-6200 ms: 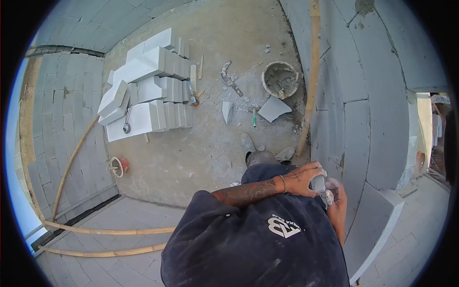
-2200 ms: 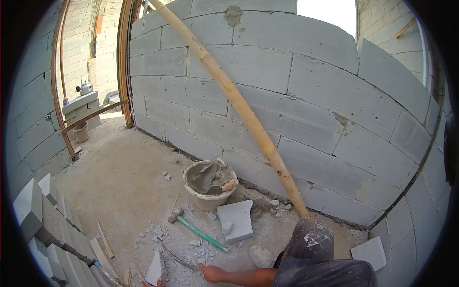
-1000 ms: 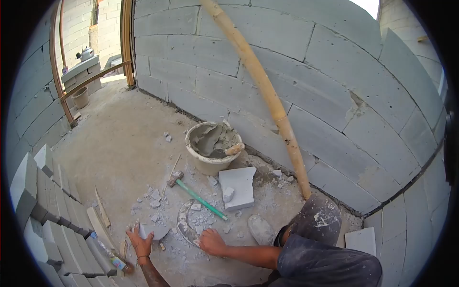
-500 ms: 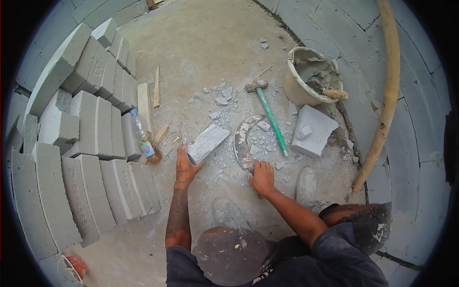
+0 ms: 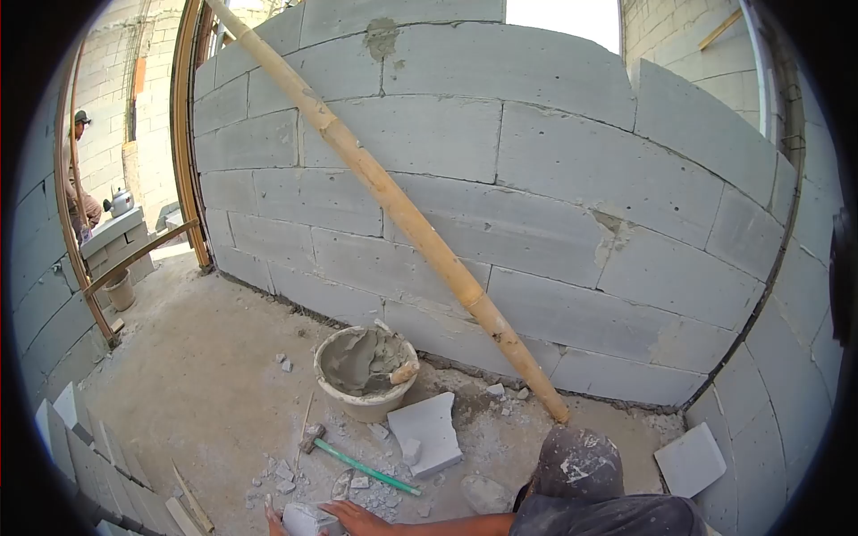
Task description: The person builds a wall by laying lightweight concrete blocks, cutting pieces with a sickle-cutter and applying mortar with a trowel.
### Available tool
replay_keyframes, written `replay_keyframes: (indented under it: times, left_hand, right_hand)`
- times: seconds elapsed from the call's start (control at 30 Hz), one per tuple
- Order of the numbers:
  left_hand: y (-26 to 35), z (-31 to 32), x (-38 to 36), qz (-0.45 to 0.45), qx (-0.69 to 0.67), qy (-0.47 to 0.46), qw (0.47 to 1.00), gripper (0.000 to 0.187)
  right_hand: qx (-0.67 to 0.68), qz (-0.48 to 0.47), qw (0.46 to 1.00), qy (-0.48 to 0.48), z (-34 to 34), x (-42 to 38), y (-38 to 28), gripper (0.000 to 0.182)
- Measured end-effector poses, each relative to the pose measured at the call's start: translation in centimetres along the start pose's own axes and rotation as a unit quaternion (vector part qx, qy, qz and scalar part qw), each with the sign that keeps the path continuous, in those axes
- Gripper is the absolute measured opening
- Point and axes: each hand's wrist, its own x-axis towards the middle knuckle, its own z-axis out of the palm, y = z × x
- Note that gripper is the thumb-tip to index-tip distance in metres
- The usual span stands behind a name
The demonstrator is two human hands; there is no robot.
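Observation:
At the bottom edge of the view, a small grey block piece (image 5: 309,521) lies between my two hands. My left hand (image 5: 274,520) is against its left side, mostly cut off by the frame. My right hand (image 5: 356,518) has its fingers on the right side of the block. Just above that hand, part of the curved metal blade (image 5: 341,485) shows on the floor; its handle is hidden. The hammer (image 5: 362,464) with a green handle lies beyond, beside a broken pale block (image 5: 427,433).
A bucket of mortar (image 5: 365,404) holds a wooden-handled tool. A bamboo pole (image 5: 402,210) leans across the block wall (image 5: 554,214). Stacked blocks (image 5: 94,460) stand at left, a loose block (image 5: 690,460) at right. Another person (image 5: 79,179) is beyond the doorway.
The view has swung up and right, showing the wall and doorway. My right hand has left the curved blade's handle and moved to the block. My left hand remains beside the block.

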Motion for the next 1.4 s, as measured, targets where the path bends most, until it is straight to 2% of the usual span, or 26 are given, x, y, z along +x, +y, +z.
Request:
replay_keyframes:
  times: [0.07, 0.13, 0.17, 0.23, 0.27, 0.3, 0.37, 0.43, 0.5, 0.57, 0.6, 0.67, 0.8, 0.87, 0.9, 0.97, 1.0, 1.03, 1.07, 1.1, 1.17, 1.2, 1.23, 1.3, 1.33, 1.4]
  left_hand:
    - [2.9, -0.4, 0.7, 0.002, -0.036, -0.018, 0.999, 0.087]
    - [4.3, -0.5, 0.9, 0.042, -0.059, 0.005, 0.997, 0.087]
    - [4.2, -0.3, 1.0, 0.042, -0.061, 0.01, 0.997, 0.087]
    - [3.5, 0.3, 0.1, 0.034, -0.041, 0.048, 0.997, 0.078]
    - [1.2, 1.4, 0.1, 0.003, -0.174, 0.085, 0.981, 0.092]
    - [0.5, 1.3, -0.3, 0.016, -0.123, 0.109, 0.986, 0.096]
    - [-1.9, 2.0, -2.2, -0.034, -0.141, 0.136, 0.98, 0.092]
    - [-4.7, 2.5, -4.6, -0.038, -0.025, 0.17, 0.984, 0.087]
    - [-7.2, 3.1, -7.4, -0.093, 0.026, 0.192, 0.977, 0.084]
    - [-12.5, 5.6, -10.5, -0.163, -0.124, 0.251, 0.946, 0.08]
    - [-12.3, 5.3, -11.6, -0.172, -0.12, 0.256, 0.944, 0.08]
    - [-11.7, 4.8, -13.1, -0.188, 0.059, 0.181, 0.964, 0.079]
    - [-12.1, 4.9, -12.5, -0.206, 0.024, 0.199, 0.958, 0.082]
    - [-13.0, 4.2, -12.0, -0.209, -0.064, 0.217, 0.951, 0.077]
    - [-13.4, 3.5, -11.6, -0.209, -0.064, 0.221, 0.951, 0.077]
    - [-14.5, 1.7, -10.6, -0.385, -0.216, 0.18, 0.879, 0.071]
    - [-17.6, 2.0, -10.8, -0.403, -0.189, 0.156, 0.882, 0.066]
    - [-16.7, 1.5, -10.5, -0.4, -0.191, 0.162, 0.881, 0.066]
    - [-15.9, 1.0, -10.0, -0.389, -0.111, 0.182, 0.896, 0.066]
    - [-15.3, 0.7, -9.7, -0.379, -0.029, 0.201, 0.903, 0.066]
    - [-16.0, 1.0, -9.8, -0.358, -0.035, 0.205, 0.91, 0.065]
    - [-15.9, 0.9, -9.7, -0.334, -0.039, 0.202, 0.92, 0.064]
    - [-15.6, 1.1, -9.7, -0.337, -0.043, 0.216, 0.915, 0.064]
    - [-14.6, 1.9, -9.3, -0.287, -0.03, 0.239, 0.927, 0.063]
    - [-14.7, 2.5, -9.0, -0.275, -0.032, 0.256, 0.926, 0.062]
    - [-14.5, 2.9, -8.7, -0.278, -0.061, 0.272, 0.919, 0.061]
  right_hand:
    - [0.042, 0.009, 0.999, 0.016, -1.0, 0.6, -0.2, 0.092]
    - [0.053, 0.0, 0.997, 0.056, -1.4, 0.1, 0.2, 0.075]
    - [0.051, -0.005, 0.997, 0.053, -1.6, 0.5, 0.8, 0.075]
    - [0.094, 0.053, 0.994, 0.019, -0.8, 0.1, 1.4, 0.081]
    - [0.05, 0.117, 0.99, -0.062, -3.0, -0.4, -0.2, 0.092]
    - [0.007, 0.114, 0.993, -0.035, -2.6, -1.2, 0.6, 0.089]
    - [-0.052, 0.104, 0.993, -0.022, -2.5, -3.4, 1.9, 0.085]
    - [-0.133, 0.144, 0.979, -0.057, -1.8, -4.9, 2.0, 0.073]
    - [-0.159, 0.171, 0.967, -0.104, -0.4, -6.6, 1.7, 0.068]
    - [-0.154, 0.207, 0.954, -0.156, 0.4, -7.6, 1.3, 0.063]
    - [-0.151, 0.202, 0.953, -0.166, 0.6, -7.7, 1.3, 0.063]
    - [-0.169, 0.221, 0.948, -0.157, 0.5, -7.6, 1.5, 0.061]
    - [-0.172, 0.248, 0.938, -0.169, 0.1, -7.2, 2.0, 0.06]
    - [-0.135, 0.353, 0.897, -0.23, -0.4, -6.3, 1.4, 0.057]
    - [-0.137, 0.35, 0.898, -0.23, -0.3, -6.0, 1.8, 0.057]
    - [0.001, 0.358, 0.887, -0.291, 0.0, -5.8, 2.9, 0.053]
    - [-0.002, 0.355, 0.888, -0.294, 0.7, -6.5, 3.4, 0.053]
    - [0.019, 0.286, 0.933, -0.218, 1.6, -7.2, 3.7, 0.049]
    - [0.04, 0.211, 0.967, -0.139, 2.1, -7.4, 4.2, 0.045]
    - [0.037, 0.203, 0.968, -0.142, 1.5, -6.9, 3.4, 0.045]
    - [0.221, 0.347, 0.892, -0.187, -0.8, -5.4, -0.2, 0.036]
    - [0.122, 0.305, 0.918, -0.221, -1.2, -4.5, -1.0, 0.032]
    - [0.117, 0.293, 0.921, -0.228, -0.9, -4.1, -1.1, 0.032]
    - [0.0, 0.212, 0.955, -0.205, -0.3, -3.3, -1.3, 0.032]
    - [-0.005, 0.197, 0.958, -0.209, -0.4, -2.0, -2.1, 0.032]
    - [0.016, 0.106, 0.98, -0.166, -0.8, 0.7, -4.4, 0.032]
